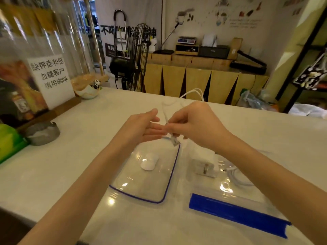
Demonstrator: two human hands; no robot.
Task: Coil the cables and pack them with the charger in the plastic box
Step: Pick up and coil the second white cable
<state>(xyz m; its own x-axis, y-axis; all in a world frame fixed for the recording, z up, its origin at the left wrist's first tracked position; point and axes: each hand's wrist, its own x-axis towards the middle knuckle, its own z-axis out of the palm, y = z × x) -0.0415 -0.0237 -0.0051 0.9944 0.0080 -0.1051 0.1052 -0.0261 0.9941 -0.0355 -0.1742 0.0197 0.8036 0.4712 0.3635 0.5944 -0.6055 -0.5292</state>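
- My right hand (192,124) pinches a thin white cable (167,121) between thumb and fingertips, closed firmly on it; the plug end hangs just below my fingers, and loops of the same cable rise behind the hand.
- My left hand (141,128) is flat and open, palm turned toward the right, fingers straight, holding nothing, though the fingertips sit right at the cable.
- To coil well, I judge I should lay even loops across the open left fingers, keep light tension with the right pinch, and avoid kinking near the plug.
- The clear plastic box (230,184) with its blue edge lies under my right forearm; the charger (205,167) seems to rest inside it, with a second pale cable (237,179) curled beside it, though glare blurs the details.
- A transparent lid (134,184) with a blue rim lies left of the box, and a small white oval object (149,163) rests on it.
- The counter (85,156) is pale, glossy and reflects ceiling lights.
- At its left stand a printed sign (51,80) and a grey dish (42,133).
- Beyond the counter are a standing fan (138,59) and wooden cabinets (198,80).
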